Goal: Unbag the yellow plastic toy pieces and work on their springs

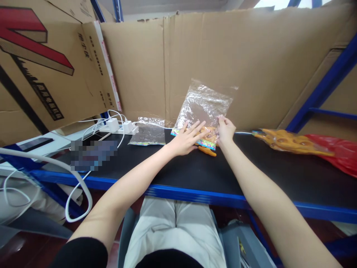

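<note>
A clear plastic bag (205,102) with a colourful printed strip stands tilted up over the black shelf, its strip end toward me. At that end is an orange item (208,150); part of it shows through the film and part sticks out below the strip. My left hand (187,139) lies over the bag's lower left part, fingers stretched out and spread. My right hand (225,130) is closed on the bag's right edge, thumb and fingers pinching the film. The hands and the shiny film hide much of the orange item.
Another clear bag (149,133) lies left, beside a power strip (119,129) with white plugs and cables. A bagged orange item (290,142) and a red bag (338,152) lie right. Cardboard (134,67) walls the back; a blue rail (195,194) edges the front.
</note>
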`<state>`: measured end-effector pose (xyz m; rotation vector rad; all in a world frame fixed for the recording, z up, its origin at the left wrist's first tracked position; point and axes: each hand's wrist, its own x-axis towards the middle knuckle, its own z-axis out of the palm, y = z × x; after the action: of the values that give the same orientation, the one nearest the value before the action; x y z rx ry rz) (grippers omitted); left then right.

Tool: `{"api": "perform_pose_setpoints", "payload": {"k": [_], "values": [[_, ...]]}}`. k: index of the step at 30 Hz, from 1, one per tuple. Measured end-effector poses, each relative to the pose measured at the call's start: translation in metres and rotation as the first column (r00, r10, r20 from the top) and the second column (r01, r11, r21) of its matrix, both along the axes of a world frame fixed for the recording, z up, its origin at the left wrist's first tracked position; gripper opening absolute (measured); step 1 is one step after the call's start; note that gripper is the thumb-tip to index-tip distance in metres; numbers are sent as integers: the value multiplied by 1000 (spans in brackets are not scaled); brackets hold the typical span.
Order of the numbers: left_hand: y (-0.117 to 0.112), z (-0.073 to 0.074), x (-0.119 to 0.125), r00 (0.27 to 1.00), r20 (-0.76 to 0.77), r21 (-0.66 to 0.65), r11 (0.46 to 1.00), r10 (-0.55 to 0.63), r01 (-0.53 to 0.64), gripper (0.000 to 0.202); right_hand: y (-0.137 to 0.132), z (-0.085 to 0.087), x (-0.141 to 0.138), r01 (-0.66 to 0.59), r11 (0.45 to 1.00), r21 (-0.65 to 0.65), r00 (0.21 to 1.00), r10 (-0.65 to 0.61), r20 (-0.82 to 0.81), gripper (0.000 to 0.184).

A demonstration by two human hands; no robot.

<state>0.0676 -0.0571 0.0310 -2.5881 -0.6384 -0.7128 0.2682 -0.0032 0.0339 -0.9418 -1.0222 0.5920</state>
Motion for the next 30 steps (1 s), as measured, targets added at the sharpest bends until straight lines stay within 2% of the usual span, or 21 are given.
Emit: {"api": "perform_pose_setpoints", "payload": {"k": [3, 4, 7, 9, 11, 13, 15, 17, 19, 20, 22, 25, 28, 30], "values": [[3, 7, 2, 984, -73, 14, 987, 162, -161, 62, -4, 5, -2, 50, 999, -10, 989, -51, -138, 34], [4, 13, -1, 967, -73, 2, 970, 243, -243, 62, -6, 7, -4, 14, 1000, -21, 987, -17, -158, 32], [2, 30, -16, 885, -55, -23, 886, 462, -464, 63, -16, 13, -12, -126, 990, -63, 976, 112, -189, 28], [1, 37, -35, 821, -89, -44, 821, 564, -569, 65, -20, 14, -16, -164, 982, -97, 973, 144, -182, 22], [3, 36, -57, 760, -150, -62, 762, 632, -645, 66, -21, 13, -19, -161, 978, -129, 979, 141, -149, 13], [7, 28, -80, 689, -227, -103, 686, 688, -720, 66, -20, 11, -20, -142, 978, -154, 987, 128, -100, 2], [13, 16, -101, 633, -346, -172, 616, 693, -768, 65, -18, 7, -20, -116, 978, -174, 993, 113, -25, 4], [19, 5, -117, 565, -479, -255, 509, 672, -822, 66, -15, 2, -19, -96, 976, -197, 989, 115, 89, 6], [25, -1, -128, 523, -568, -325, 411, 636, -852, 67, -14, -3, -19, -91, 966, -243, 961, 149, 234, 6], [28, -3, -132, 518, -588, -352, 381, 621, -855, 68, -13, -6, -18, -88, 958, -273, 935, 174, 309, 6], [34, -2, -138, 539, -604, -401, 361, 587, -842, 68, -13, -11, -18, -59, 942, -330, 855, 218, 471, 6], [40, 2, -140, 613, -607, -498, 359, 506, -789, 63, -12, -16, -17, 49, 944, -328, 680, 208, 703, 11], [41, 2, -140, 615, -616, -534, 313, 493, -785, 86, -11, -19, -15, 110, 955, -275, 545, 174, 820, 19], [42, -1, -141, 619, -608, -519, 342, 497, -783, 97, -10, -20, -15, 103, 956, -274, 511, 186, 839, 24]]}}
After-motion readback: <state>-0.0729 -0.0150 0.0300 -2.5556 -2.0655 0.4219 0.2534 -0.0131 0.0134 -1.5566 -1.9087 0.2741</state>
